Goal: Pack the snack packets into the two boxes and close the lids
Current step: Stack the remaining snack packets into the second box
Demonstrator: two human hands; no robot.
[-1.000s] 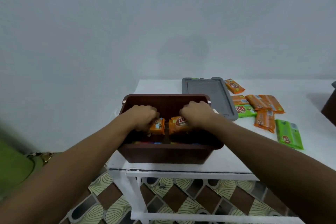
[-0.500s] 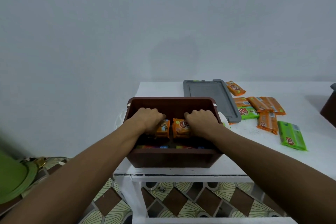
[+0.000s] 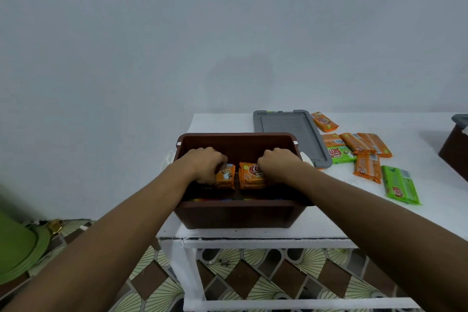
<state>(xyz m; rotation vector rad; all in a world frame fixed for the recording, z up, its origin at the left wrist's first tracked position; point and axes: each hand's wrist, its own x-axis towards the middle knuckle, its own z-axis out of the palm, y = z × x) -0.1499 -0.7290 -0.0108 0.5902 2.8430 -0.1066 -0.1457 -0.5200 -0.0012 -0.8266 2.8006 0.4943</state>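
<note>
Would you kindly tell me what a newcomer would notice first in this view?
Inside the open brown box at the white table's near corner, the left hand and right hand each grip an orange snack packet. Beside it lies the grey lid, then loose orange packets and green packets.

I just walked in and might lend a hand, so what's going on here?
A person is packing snack packets into the brown box on the white table. The left hand grips the left orange packet and the right hand the right orange packet, both inside the box. The grey lid lies on the table behind it, and loose packets, orange and green, lie to its right. Packing is unfinished, lid off.
</note>
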